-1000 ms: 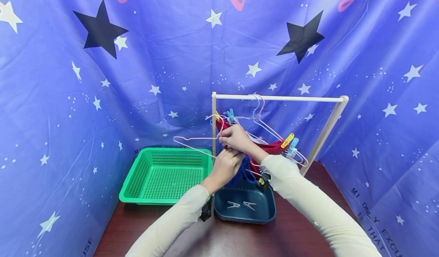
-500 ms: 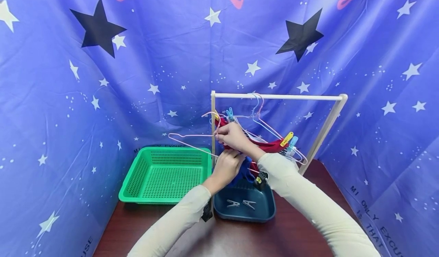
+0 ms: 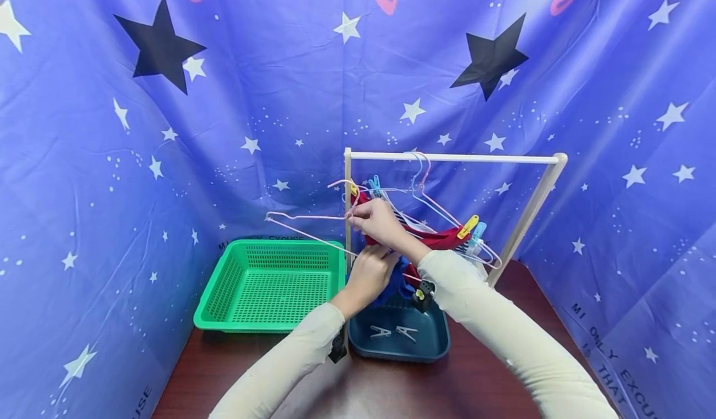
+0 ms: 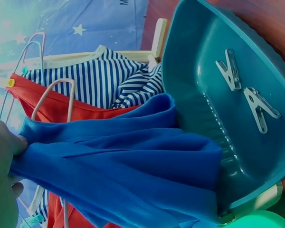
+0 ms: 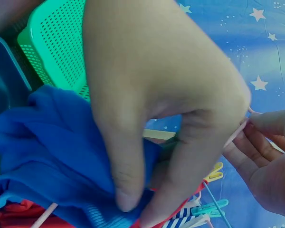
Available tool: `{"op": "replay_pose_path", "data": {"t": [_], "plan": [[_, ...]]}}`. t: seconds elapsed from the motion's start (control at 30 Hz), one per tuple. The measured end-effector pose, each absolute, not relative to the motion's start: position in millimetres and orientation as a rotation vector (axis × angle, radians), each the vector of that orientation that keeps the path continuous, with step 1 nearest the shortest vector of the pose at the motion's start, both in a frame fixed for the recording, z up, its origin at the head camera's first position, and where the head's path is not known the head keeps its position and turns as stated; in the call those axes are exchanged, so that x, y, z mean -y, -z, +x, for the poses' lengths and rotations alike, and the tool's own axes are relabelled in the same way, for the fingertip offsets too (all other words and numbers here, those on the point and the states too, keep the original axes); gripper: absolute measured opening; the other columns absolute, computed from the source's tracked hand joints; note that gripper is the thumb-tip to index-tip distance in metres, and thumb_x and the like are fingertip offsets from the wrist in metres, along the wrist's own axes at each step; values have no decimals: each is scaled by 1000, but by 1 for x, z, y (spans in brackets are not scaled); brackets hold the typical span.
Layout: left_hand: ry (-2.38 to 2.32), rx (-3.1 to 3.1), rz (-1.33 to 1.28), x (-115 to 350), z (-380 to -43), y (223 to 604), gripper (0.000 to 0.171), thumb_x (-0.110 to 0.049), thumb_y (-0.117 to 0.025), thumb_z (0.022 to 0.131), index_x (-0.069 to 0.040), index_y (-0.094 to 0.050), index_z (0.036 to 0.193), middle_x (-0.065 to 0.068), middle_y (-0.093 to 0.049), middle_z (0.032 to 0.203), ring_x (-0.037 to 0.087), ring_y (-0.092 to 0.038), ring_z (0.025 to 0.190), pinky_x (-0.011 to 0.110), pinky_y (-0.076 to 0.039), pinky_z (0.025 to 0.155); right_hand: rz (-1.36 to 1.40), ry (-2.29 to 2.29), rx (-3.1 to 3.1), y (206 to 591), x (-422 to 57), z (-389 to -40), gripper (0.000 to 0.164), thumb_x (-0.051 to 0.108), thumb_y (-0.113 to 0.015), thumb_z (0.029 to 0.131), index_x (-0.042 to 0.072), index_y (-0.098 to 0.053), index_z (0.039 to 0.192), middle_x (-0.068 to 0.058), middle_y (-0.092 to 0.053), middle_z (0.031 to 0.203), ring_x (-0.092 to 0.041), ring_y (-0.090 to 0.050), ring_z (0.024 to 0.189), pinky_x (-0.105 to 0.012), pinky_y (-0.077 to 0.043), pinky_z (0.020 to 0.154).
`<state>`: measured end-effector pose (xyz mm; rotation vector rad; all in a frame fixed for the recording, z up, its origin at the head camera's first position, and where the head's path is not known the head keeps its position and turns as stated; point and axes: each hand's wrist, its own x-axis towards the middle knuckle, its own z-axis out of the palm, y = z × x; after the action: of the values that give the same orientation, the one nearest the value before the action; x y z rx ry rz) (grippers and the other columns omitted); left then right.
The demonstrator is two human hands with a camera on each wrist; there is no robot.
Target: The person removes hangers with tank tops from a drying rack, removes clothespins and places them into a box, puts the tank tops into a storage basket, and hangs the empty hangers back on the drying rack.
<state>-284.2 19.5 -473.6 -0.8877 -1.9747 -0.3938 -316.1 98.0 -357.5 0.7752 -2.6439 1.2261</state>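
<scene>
- Left hand (image 3: 366,279): thumb and forefinger pinch the edge of a blue garment (image 4: 123,166); the other fingers are partly hidden.
- Right hand (image 3: 380,223): thumb and fingertips pinch a pink hanger (image 3: 310,217) near the base of its hook, just beyond the left hand; one arm of the hanger extends left.
- Blue garment: lies in loose folds from the left hand toward the right, overlapping part of the pink hanger.
- Rack (image 3: 453,157): stands at the right; a blue hanger (image 3: 414,181) and a second pink hanger (image 3: 442,209) hook over its rail, with a red garment (image 3: 442,240) and a striped garment (image 4: 90,80) below.
- Dark-blue basin (image 3: 399,350): near side, below the hands, holding two clothespins (image 4: 234,76).
- Green basket (image 3: 246,327): left, on the table (image 3: 240,375).
</scene>
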Motion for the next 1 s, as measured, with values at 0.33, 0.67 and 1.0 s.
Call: {"op": "replay_pose_path", "data": {"t": [0.33,0.67,1.0], "plan": [[344,2032,-916,-17,-283,474,8,-9,-70,90,-13,-74,86,0,-70,86,17,-66,79,30,-52,70,766,-1283,2598,358,-96,-317,14,5,-67,95,-2,-78,96,-19,-77,98,-28,-75,78,-24,-59,64],[370,2042,-893,-14,-281,477,8,-9,-70,91,-14,-74,87,-1,-70,85,16,-67,78,31,-52,67,776,-1395,2477,353,-90,-313,16,4,-65,97,-5,-77,103,-21,-76,105,-39,-73,86,-18,-53,65],[401,2066,-926,-13,-277,477,6,-11,-74,90,-14,-78,90,0,-69,82,17,-67,79,30,-55,73,748,-1571,2244,346,-92,-314,17,1,-66,97,-12,-75,104,-25,-75,108,-44,-73,89,-21,-60,70]]}}
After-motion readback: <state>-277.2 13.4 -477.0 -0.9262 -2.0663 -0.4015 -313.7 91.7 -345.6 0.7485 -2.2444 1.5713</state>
